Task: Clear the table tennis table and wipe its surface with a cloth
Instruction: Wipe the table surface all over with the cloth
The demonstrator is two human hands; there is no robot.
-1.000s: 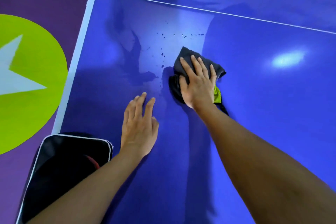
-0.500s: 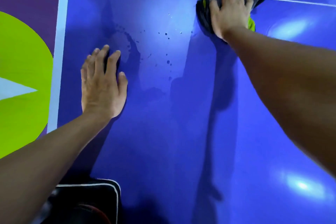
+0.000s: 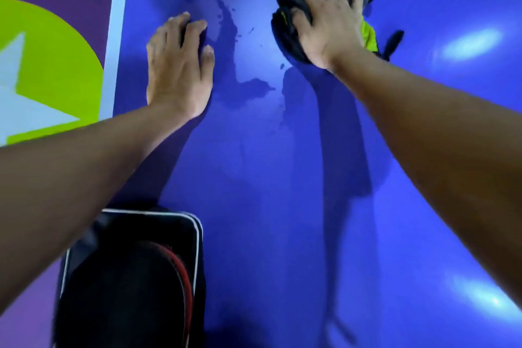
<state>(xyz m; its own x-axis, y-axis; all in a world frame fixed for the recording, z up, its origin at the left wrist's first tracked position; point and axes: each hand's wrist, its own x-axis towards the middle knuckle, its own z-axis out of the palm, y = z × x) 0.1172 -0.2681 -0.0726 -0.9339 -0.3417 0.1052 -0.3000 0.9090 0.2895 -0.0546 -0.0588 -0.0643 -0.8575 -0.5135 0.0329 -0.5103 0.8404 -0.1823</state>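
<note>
Pressing down from above, the right hand point(image 3: 327, 22) lies flat with its fingers spread over the bunched dark cloth point(image 3: 285, 37), which sits on the far right part of the blue counter point(image 3: 282, 206). The fingers are straight and not curled round the fabric. A yellow-green fold shows at the wrist side. The left hand point(image 3: 178, 65) is open too, palm down on the bare surface at the far left, apparently bracing.

Between the two hands lie a dark wet patch point(image 3: 248, 87) and scattered droplets point(image 3: 251, 29).

Likely trouble:
- The cloth is wadded rather than spread, so a stroke may smear the water or ride over it instead of lifting it.
- With only a flat palm holding it, the cloth could slip out from under the hand on the slick surface.
- The bracing hand sits at the margin of the wet film and could slide if weight goes onto it.
- A black case point(image 3: 127, 277) with white piping lies at the near left. I cannot tell whether it rests on the counter; if it does, that corner is not yet cleared.

The white edge stripe point(image 3: 118, 22) runs just left of the left hand, with the floor point(image 3: 50, 51) beyond, so leftward sweeps risk pushing water over. Open blue surface stretches right and near.
</note>
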